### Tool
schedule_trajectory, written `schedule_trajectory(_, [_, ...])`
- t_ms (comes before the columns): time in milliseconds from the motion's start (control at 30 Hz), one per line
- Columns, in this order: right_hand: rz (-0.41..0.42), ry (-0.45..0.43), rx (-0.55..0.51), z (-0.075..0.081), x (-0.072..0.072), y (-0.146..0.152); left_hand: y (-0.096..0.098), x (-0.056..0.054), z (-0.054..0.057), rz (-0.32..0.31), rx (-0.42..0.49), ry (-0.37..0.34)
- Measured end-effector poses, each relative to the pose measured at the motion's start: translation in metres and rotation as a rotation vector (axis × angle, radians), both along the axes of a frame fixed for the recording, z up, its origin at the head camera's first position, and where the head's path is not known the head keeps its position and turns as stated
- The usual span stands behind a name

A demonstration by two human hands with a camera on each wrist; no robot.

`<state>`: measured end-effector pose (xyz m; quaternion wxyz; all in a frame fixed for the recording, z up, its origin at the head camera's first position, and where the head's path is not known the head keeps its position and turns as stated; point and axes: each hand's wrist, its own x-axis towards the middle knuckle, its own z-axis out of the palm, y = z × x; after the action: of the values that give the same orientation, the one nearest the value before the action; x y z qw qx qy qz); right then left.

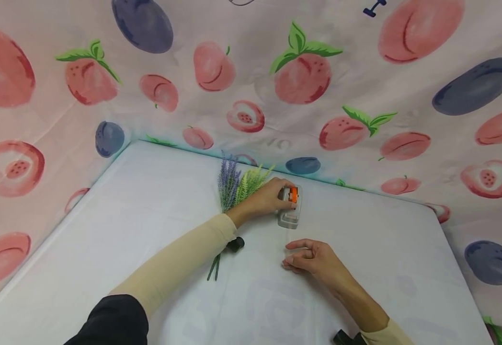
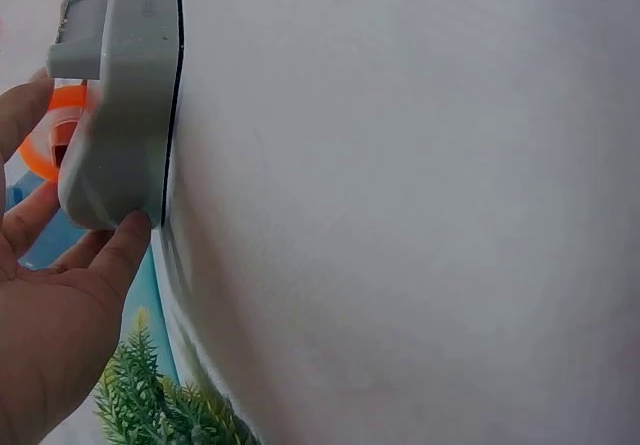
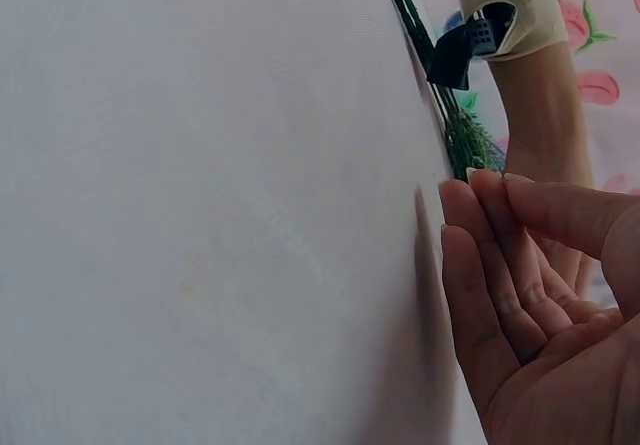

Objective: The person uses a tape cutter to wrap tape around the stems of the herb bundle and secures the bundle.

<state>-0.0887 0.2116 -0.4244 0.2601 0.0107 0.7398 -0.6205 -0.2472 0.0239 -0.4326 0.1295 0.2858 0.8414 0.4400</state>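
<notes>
My left hand [image 1: 272, 195] grips a grey tape dispenser [image 1: 289, 220] with an orange core [image 1: 293, 195]. In the left wrist view the dispenser [image 2: 130, 115] shows its side, with fingertips along its lower end. Just in front of it, my right hand [image 1: 317, 261] has thumb and fingertips pinched together. A faint clear strip of tape seems to run from the dispenser to these fingertips; it is hard to make out. Under my left forearm lie artificial lavender stems, one purple [image 1: 228, 179] and one yellow-green [image 1: 251, 181].
A white-covered table [image 1: 169, 177] carries everything. Along its back and left side hangs a fruit-print cloth [image 1: 251, 57]. A black wrist camera mount [image 1: 235, 244] sits under my left wrist, and another [image 1: 346, 337] is at my right wrist.
</notes>
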Motion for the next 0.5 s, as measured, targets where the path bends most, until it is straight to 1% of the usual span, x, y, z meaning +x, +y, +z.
schedule_trajectory(133, [0.007,-0.003,0.000,-0.001,0.000,0.001,-0.004,0.001,0.006,-0.019,0.003,0.017])
schedule_trajectory(233, [0.004,-0.006,0.007,-0.001,-0.001,0.001,-0.011,0.003,0.015,-0.010,0.022,0.003])
schedule_trajectory(367, [0.001,-0.009,0.012,-0.001,-0.001,0.000,-0.031,0.009,0.030,0.024,0.072,-0.002])
schedule_trajectory(433, [-0.001,-0.011,0.014,0.000,-0.001,0.000,-0.042,0.013,0.035,0.038,0.071,0.025])
schedule_trajectory(500, [-0.004,-0.012,0.022,0.001,-0.001,0.001,-0.053,0.018,0.039,0.051,0.043,0.064])
